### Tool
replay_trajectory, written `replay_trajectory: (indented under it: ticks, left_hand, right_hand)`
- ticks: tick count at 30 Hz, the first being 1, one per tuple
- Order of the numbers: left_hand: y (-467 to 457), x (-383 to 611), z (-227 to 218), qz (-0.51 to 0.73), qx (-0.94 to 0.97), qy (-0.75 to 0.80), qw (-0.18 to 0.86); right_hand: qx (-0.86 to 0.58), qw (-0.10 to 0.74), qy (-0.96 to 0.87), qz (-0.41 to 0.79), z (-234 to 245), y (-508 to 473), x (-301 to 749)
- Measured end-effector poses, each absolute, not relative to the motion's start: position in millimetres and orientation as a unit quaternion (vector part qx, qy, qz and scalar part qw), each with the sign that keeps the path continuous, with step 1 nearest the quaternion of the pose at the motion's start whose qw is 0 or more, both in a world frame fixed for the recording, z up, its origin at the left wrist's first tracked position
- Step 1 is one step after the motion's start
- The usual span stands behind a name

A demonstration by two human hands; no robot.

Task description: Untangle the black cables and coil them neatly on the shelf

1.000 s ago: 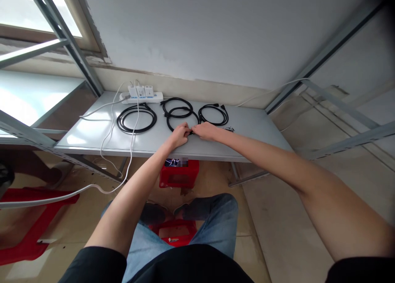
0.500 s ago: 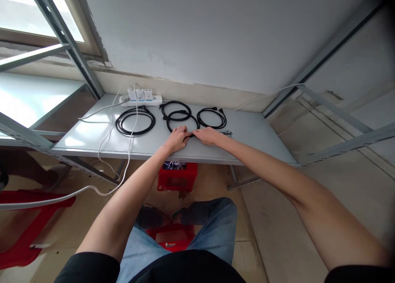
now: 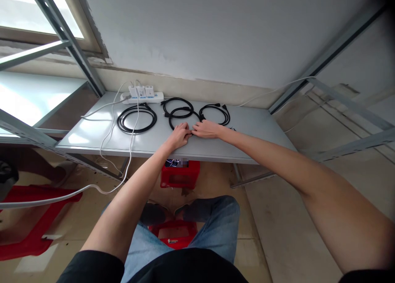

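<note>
Several coiled black cables lie on a grey metal shelf [image 3: 92, 137]. My left hand [image 3: 180, 135] and my right hand [image 3: 206, 128] meet at the near edge of the middle coil [image 3: 182, 112], fingertips pinched together on its cable. A bigger coil [image 3: 136, 119] lies to the left and another coil [image 3: 215, 114] to the right of the hands. What lies right under the fingers is hidden.
A white power strip [image 3: 142, 96] with chargers sits at the back of the shelf, and white leads [image 3: 108, 139] hang off the front edge. Small black ties [image 3: 231, 129] lie by my right wrist. Red stools [image 3: 180, 174] stand on the floor below.
Both hands stay on the middle coil, with the fingers shifting slightly closer together. The view has tilted a little.
</note>
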State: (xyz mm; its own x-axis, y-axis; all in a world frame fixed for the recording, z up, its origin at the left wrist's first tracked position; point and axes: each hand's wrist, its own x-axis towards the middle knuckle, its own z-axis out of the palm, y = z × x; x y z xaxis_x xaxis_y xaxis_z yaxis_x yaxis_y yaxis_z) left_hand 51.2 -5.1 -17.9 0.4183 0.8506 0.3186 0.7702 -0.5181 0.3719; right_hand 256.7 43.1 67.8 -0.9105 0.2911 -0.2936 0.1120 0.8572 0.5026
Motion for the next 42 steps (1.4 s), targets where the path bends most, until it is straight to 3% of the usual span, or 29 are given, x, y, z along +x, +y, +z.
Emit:
replay_trajectory:
  ticks: [7, 12, 17, 21, 27, 30, 37, 42]
  left_hand:
    - [-2.2, 51.3, -19.9, 0.243, 0.838, 0.482, 0.081]
    - [-2.2, 49.9, -18.7, 0.25, 0.838, 0.477, 0.087]
    - [-0.5, 49.1, -18.3, 0.259, 0.831, 0.481, 0.11]
    - [-0.6, 49.5, -16.7, 0.254, 0.826, 0.488, 0.12]
    - [-4.5, 50.2, -10.9, 0.233, 0.831, 0.493, 0.113]
    - [-4.9, 49.9, -10.8, 0.227, 0.83, 0.498, 0.109]
    - [-2.8, 49.2, -14.0, 0.227, 0.829, 0.499, 0.11]
    - [-3.9, 49.8, -12.6, 0.223, 0.828, 0.503, 0.105]
  right_hand:
    - [0.085, 0.212, 0.951, 0.206, 72.2, 51.8, 249.8]
    - [0.194, 0.208, 0.95, 0.128, 72.0, 44.6, 247.9]
    - [0.399, 0.058, 0.914, 0.036, 50.2, 20.7, 252.4]
    - [0.556, -0.062, 0.82, -0.124, 32.9, 8.9, 241.4]
    - [0.679, -0.124, 0.65, -0.318, 27.5, 16.0, 218.9]
    - [0.646, -0.099, 0.697, -0.293, 35.3, 20.7, 225.5]
    - [0.486, -0.025, 0.871, -0.065, 57.3, 15.7, 253.5]
    - [0.469, -0.013, 0.883, -0.024, 52.2, 15.7, 253.4]
